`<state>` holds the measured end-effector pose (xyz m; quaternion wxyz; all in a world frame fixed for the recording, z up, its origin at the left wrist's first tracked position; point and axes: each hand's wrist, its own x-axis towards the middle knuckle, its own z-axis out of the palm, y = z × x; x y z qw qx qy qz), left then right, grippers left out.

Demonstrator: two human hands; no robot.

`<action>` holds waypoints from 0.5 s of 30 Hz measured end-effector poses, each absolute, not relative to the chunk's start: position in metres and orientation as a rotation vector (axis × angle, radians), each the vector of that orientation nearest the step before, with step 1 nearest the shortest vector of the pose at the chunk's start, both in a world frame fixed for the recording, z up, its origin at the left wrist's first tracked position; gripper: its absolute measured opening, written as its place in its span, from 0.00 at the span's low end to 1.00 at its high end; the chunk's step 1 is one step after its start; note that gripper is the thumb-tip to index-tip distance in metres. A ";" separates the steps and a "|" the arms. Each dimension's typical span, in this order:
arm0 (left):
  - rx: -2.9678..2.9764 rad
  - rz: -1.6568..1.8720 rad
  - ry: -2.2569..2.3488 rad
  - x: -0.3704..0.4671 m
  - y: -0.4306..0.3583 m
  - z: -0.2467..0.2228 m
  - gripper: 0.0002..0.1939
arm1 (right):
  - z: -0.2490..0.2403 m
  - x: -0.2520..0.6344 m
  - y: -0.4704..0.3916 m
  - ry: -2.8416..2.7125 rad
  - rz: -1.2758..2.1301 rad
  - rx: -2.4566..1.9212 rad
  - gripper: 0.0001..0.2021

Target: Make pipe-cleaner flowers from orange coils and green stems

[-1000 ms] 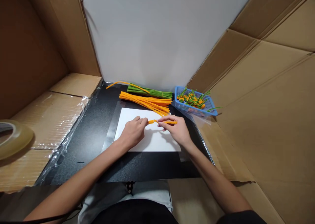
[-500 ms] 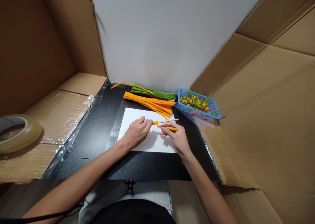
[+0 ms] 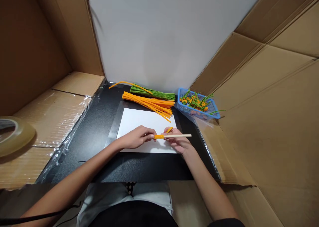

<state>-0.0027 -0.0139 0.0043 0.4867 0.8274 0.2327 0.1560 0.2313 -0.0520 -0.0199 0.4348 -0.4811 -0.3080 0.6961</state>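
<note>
Left hand (image 3: 136,139) and right hand (image 3: 178,143) both pinch a stick (image 3: 178,136) wound with orange pipe cleaner (image 3: 159,136) over white paper (image 3: 139,119) on the black surface (image 3: 99,130). Cardboard walls (image 3: 269,114) surround; blue basket (image 3: 210,107) holds orange-green pieces (image 3: 195,103).

My black tabletop (image 3: 99,134) carries a clear plastic sheet (image 3: 115,127) with 1 white sheet of paper (image 3: 139,120) on top. Behind the paper lie 2 bundles, orange pipe cleaners (image 3: 149,104) and green pipe cleaners (image 3: 154,93), side by side. A blue basket (image 3: 196,108) sits at the table's right rear corner.
</note>
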 end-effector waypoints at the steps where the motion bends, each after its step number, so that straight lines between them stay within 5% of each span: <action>1: 2.095 0.325 0.529 -0.005 -0.014 0.005 0.15 | -0.015 0.234 -0.051 -0.866 1.753 -1.238 0.16; 7: 2.644 0.063 0.649 0.000 -0.022 0.006 0.14 | 0.020 0.233 -0.045 -1.546 1.457 -1.485 0.11; 15: 2.741 0.130 1.100 0.015 -0.031 -0.001 0.17 | 0.026 0.213 -0.073 -1.672 0.465 -1.490 0.03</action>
